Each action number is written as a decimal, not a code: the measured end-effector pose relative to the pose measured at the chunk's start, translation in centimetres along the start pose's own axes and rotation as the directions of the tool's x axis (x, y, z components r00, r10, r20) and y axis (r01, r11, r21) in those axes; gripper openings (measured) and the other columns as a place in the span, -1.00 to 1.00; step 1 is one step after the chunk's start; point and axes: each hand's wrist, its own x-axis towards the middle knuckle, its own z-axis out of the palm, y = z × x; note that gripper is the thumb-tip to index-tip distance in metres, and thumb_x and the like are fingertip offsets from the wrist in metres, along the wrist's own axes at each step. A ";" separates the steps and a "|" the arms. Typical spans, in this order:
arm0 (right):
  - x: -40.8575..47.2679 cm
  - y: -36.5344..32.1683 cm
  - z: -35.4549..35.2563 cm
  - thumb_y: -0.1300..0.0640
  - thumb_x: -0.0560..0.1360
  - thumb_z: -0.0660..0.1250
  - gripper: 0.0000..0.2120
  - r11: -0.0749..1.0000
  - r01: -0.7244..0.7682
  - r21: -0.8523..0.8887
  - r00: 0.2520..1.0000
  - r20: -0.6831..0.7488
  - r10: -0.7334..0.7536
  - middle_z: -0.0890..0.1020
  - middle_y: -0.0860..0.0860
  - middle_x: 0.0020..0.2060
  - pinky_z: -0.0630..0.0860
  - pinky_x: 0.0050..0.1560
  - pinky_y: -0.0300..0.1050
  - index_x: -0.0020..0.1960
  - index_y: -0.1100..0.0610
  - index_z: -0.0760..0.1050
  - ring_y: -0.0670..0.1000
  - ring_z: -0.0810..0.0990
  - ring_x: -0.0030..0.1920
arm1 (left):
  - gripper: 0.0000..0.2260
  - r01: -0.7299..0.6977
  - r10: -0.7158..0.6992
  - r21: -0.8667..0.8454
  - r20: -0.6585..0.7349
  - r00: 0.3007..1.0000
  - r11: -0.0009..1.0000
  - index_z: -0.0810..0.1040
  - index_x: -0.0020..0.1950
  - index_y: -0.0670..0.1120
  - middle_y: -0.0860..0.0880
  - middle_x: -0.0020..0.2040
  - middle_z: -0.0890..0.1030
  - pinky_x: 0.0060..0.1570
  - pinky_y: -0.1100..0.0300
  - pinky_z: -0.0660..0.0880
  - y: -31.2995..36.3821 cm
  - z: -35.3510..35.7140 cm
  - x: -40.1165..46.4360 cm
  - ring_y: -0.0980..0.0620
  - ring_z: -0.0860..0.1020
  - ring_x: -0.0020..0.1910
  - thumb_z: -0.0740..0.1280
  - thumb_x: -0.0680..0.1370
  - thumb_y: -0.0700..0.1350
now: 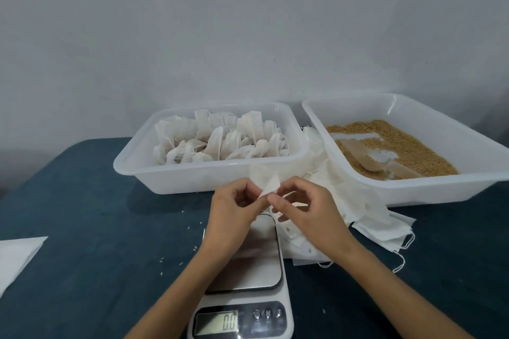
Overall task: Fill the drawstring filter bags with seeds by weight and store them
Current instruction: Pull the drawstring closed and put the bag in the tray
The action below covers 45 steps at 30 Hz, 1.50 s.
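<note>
A thin white filter bag (268,183) is pinched between my left hand (234,210) and my right hand (305,209), held above the far end of a kitchen scale (248,264). The scale's steel platform is bare and its display (216,323) reads 0.0. Behind my hands, the left white tray (298,155) is packed with several filled, tied bags (220,140). To the right, a second white tray (413,187) holds brown seeds (413,151) and a scoop (377,164) lying in them.
A loose pile of empty drawstring bags (358,217) lies between the two trays and spreads toward the scale's right side. A white sheet (16,259) sits at the table's left edge. Stray seeds (176,261) dot the dark blue tablecloth.
</note>
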 end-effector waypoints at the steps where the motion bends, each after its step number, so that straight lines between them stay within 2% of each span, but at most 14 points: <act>1: 0.0 0.1 -0.1 -0.11 0.46 0.50 -0.84 1.000 -0.014 0.004 1.000 0.004 0.014 0.70 0.00 -0.14 0.68 -0.12 0.08 -0.08 -0.07 0.59 0.07 0.71 -0.10 | -0.82 -0.017 0.016 0.013 0.028 0.999 1.000 0.64 -0.24 -0.15 -0.08 -0.36 0.61 -0.27 0.17 0.51 0.1 0.1 -0.2 0.07 0.53 -0.35 0.51 0.55 -0.18; 4: -0.1 0.3 -0.1 -0.09 0.47 0.51 -0.78 1.000 -0.022 0.004 1.000 0.009 0.021 0.70 0.03 -0.11 0.66 -0.02 0.16 -0.02 0.02 0.60 0.08 0.71 -0.06 | -0.79 -0.058 0.052 0.067 0.096 0.994 0.996 0.68 -0.19 -0.11 0.05 -0.37 0.59 -0.23 0.21 0.53 0.4 0.4 -0.7 0.10 0.53 -0.33 0.39 0.64 -0.20; 8: 0.0 0.3 -0.1 -0.06 0.49 0.48 -0.80 1.000 -0.001 -0.005 0.999 -0.040 0.001 0.70 0.02 -0.14 0.66 -0.01 0.03 -0.02 0.05 0.61 0.06 0.71 -0.07 | -0.77 -0.061 0.046 0.126 0.120 0.992 0.990 0.64 -0.15 -0.06 0.13 -0.33 0.57 -0.20 0.24 0.53 0.8 0.4 -0.9 0.15 0.54 -0.30 0.33 0.68 -0.21; 11: 0.1 0.7 -0.3 0.09 0.54 0.46 -0.93 1.000 0.003 -0.016 0.993 -0.115 -0.005 0.72 0.02 -0.19 0.64 -0.06 -0.08 -0.01 0.02 0.57 0.03 0.71 -0.13 | -0.80 -0.062 0.047 0.124 0.121 0.992 0.990 0.63 -0.11 -0.19 0.01 -0.27 0.62 -0.15 0.06 0.58 1.1 0.5 -1.0 0.08 0.56 -0.28 0.33 0.68 -0.17; 15: 0.1 0.7 -0.6 0.24 0.59 0.37 -0.86 0.999 0.025 0.035 0.988 -0.155 -0.019 0.72 0.05 -0.25 0.60 -0.13 -0.18 0.02 0.04 0.45 0.05 0.70 -0.22 | -0.82 -0.056 0.050 0.085 0.063 0.997 0.995 0.63 -0.10 -0.21 -0.14 -0.22 0.64 -0.06 -0.15 0.56 1.3 0.4 -1.1 -0.18 0.58 -0.19 0.37 0.66 -0.16; 21: 0.1 0.5 -0.9 0.35 0.60 0.27 -0.69 0.990 0.120 -0.080 0.986 -0.104 -0.128 0.72 -0.07 -0.10 0.54 -0.07 -0.29 0.01 0.01 0.69 -0.01 0.68 -0.11 | -0.87 -0.054 0.054 -0.002 0.060 0.997 0.999 0.68 -0.07 -0.11 -0.05 -0.19 0.67 -0.03 -0.12 0.57 1.3 0.2 -1.1 -0.14 0.60 -0.15 0.39 0.65 -0.16; 24: 0.3 0.4 -1.1 0.37 0.61 0.25 -0.61 0.997 0.060 0.056 0.992 -0.112 -0.053 0.74 -0.05 0.00 0.59 0.04 -0.24 0.06 -0.06 0.71 0.02 0.71 -0.01 | -0.94 -0.029 0.028 -0.020 -0.035 0.999 0.999 0.67 0.07 -0.01 0.03 -0.04 0.68 -0.07 0.05 0.63 1.1 -0.1 -0.8 -0.02 0.63 -0.06 0.40 0.65 -0.11; 26: 0.5 0.5 -1.4 0.39 0.62 0.22 -0.61 0.971 -0.032 0.237 0.996 -0.071 0.051 0.73 0.06 0.02 0.63 0.07 -0.09 0.06 0.00 0.72 0.14 0.70 0.03 | -0.79 0.032 -0.030 0.012 -0.120 0.992 0.999 0.58 0.27 0.07 0.11 0.13 0.63 -0.06 0.20 0.63 0.9 -0.3 -0.5 0.16 0.62 0.03 0.41 0.63 -0.03; 28: 0.6 0.4 -1.5 0.45 0.61 0.18 -0.60 0.920 -0.098 0.379 0.994 -0.004 0.107 0.71 0.16 0.05 0.64 0.05 -0.04 0.04 0.10 0.72 0.18 0.68 0.07 | -0.62 0.168 -0.175 -0.090 -0.076 0.982 0.982 0.48 0.42 0.06 0.10 0.23 0.61 -0.06 0.21 0.64 1.0 -0.6 -0.2 0.13 0.65 0.11 0.42 0.62 0.03; 30: 0.7 0.4 -1.5 0.50 0.58 0.17 -0.59 0.885 -0.129 0.447 0.991 0.032 0.128 0.71 0.18 0.05 0.64 0.03 -0.06 0.01 0.14 0.72 0.16 0.68 0.08 | -0.61 0.322 -0.315 -0.319 0.072 0.946 0.892 0.50 0.43 -0.05 -0.09 0.22 0.69 -0.06 0.15 0.66 1.2 -0.7 -0.1 -0.03 0.70 0.09 0.43 0.61 -0.03; 33: 0.8 0.3 -1.6 0.41 0.59 0.25 -0.72 0.906 -0.133 0.401 0.991 0.036 0.130 0.71 0.19 0.03 0.63 0.02 -0.07 0.06 0.19 0.70 0.14 0.68 0.03 | -0.76 0.329 -0.292 -0.447 0.152 0.944 0.832 0.63 0.27 -0.22 -0.21 0.10 0.73 -0.03 0.14 0.66 1.1 -0.9 -0.1 -0.09 0.69 -0.01 0.42 0.61 -0.22; 38: 0.7 0.2 -1.3 -0.11 0.58 0.36 -0.70 0.986 -0.079 0.147 0.994 -0.064 0.089 0.72 0.03 -0.04 0.59 -0.01 -0.17 0.00 0.10 0.71 0.01 0.69 0.00 | -0.92 0.110 -0.123 -0.202 -0.052 0.991 0.973 0.69 0.06 -0.25 -0.21 -0.05 0.72 -0.19 0.24 0.60 0.7 -0.9 0.0 0.07 0.66 -0.15 0.41 0.61 -0.30; 41: 0.7 0.6 -1.2 -0.05 0.49 0.48 -0.75 1.000 -0.015 -0.023 0.985 -0.171 0.011 0.65 0.02 0.02 0.61 0.07 0.04 -0.03 0.14 0.70 0.09 0.65 0.04 | -0.89 0.105 -0.125 -0.239 -0.067 0.990 0.965 0.68 0.08 -0.25 -0.24 0.00 0.71 -0.01 0.09 0.62 1.0 -0.7 -0.2 -0.03 0.66 -0.06 0.43 0.60 -0.23; 45: 0.7 0.5 -1.7 0.00 0.49 0.49 -0.75 0.971 -0.099 0.219 0.975 -0.172 0.139 0.66 0.29 -0.01 0.53 0.14 0.35 -0.01 0.19 0.69 0.28 0.65 0.00 | -0.80 0.210 -0.211 -0.277 0.026 0.977 0.938 0.63 0.08 -0.37 -0.28 -0.04 0.68 -0.07 0.11 0.65 1.1 -0.8 -0.1 -0.07 0.62 -0.08 0.42 0.62 -0.21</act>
